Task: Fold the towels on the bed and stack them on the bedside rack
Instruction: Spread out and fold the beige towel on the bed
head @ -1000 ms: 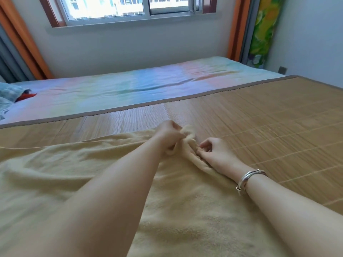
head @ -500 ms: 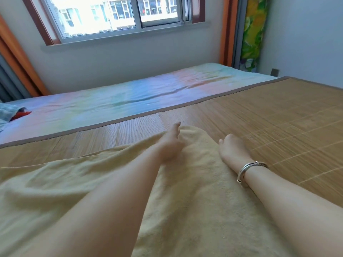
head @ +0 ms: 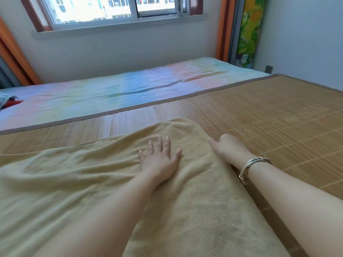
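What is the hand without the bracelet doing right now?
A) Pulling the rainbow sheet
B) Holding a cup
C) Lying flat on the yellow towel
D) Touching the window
C: the left hand lies with straight, spread fingers flat on the yellow towel, while the right hand, with the bracelet on its wrist, rests at the towel's edge.

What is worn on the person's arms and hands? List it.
Both forearms are bare, with no sleeves or gloves in view. The right hand has a silver metal bangle at its wrist, looped in two thin bands. The left hand wears nothing; no rings show.
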Demonstrator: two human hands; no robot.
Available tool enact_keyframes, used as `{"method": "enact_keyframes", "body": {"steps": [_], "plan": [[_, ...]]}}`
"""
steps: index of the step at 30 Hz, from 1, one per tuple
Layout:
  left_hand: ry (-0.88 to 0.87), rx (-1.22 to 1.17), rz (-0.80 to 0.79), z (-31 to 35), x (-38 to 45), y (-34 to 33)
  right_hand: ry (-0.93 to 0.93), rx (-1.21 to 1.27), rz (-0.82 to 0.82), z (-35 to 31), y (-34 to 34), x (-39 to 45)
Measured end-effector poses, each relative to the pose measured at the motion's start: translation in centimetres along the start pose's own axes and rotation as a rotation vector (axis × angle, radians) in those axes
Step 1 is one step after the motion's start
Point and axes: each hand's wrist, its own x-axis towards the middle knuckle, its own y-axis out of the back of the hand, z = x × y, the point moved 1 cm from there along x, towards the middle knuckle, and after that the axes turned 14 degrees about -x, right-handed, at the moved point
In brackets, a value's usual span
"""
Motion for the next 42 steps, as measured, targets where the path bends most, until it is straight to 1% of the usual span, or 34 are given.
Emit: {"method": "enact_keyframes", "body": {"steps": [2,4,6,8,10,11,13,15,16,17,19,21,23,27,30,32,34,38,42], "plan": [[-0.011,-0.002,0.021,0.5,-0.5,0.1,0.024,-0.002,-0.070,0.5,-0.2,-0.8],[-0.033,-0.041,0.065,1.3,-1.8,0.4,0.061,-0.007,-0.070,1.4,-0.8,-1.5],[-0.090,-0.082,0.084,2.5,-3.4,0.8,0.066,0.056,-0.105,2.2,-0.5,-2.8],[-0.159,-0.080,0.009,3.9,-5.9,1.3,0.040,0.203,-0.231,2.9,0.9,-5.2],[-0.180,-0.103,-0.122,4.7,-8.6,1.5,0.013,0.328,-0.410,3.7,2.0,-8.3],[-0.173,-0.125,-0.191,4.8,-9.8,1.4,0.015,0.351,-0.477,4.3,2.3,-9.8],[-0.148,-0.187,-0.290,5.0,-13.0,1.7,0.055,0.309,-0.566,5.2,2.8,-13.3],[-0.126,-0.280,-0.343,5.1,-16.5,2.4,0.097,0.245,-0.622,5.9,3.2,-16.7],[-0.104,-0.353,-0.356,5.2,-18.1,3.0,0.106,0.255,-0.635,6.1,3.5,-18.3],[-0.076,-0.438,-0.355,5.3,-19.9,3.5,0.106,0.279,-0.638,6.4,3.8,-20.2],[-0.026,-0.584,-0.306,5.3,-22.6,4.3,0.104,0.324,-0.630,6.7,4.5,-23.3],[0.017,-0.687,-0.255,5.7,-24.8,4.8,0.128,0.305,-0.616,6.7,5.3,-26.4],[0.045,-0.768,-0.254,6.7,-26.3,4.7,0.151,0.310,-0.610,6.7,5.6,-28.8],[0.072,-0.817,-0.331,10.4,-28.5,3.8,0.161,0.424,-0.592,6.7,5.9,-32.8],[0.074,-0.780,-0.312,11.9,-29.1,3.1,0.185,0.511,-0.518,6.5,6.3,-34.5],[0.116,-0.864,-0.268,12.0,-29.2,3.3,0.192,0.556,-0.473,6.3,6.8,-35.1],[0.149,-0.955,-0.181,11.5,-29.4,4.5,0.212,0.517,-0.456,5.6,7.1,-35.3],[0.155,-0.985,-0.024,8.3,-29.8,8.2,0.285,0.459,-0.445,1.9,7.9,-36.4],[0.138,-1.008,0.030,2.6,-31.4,13.3,0.386,0.508,-0.422,-4.8,8.8,-38.3]]}}
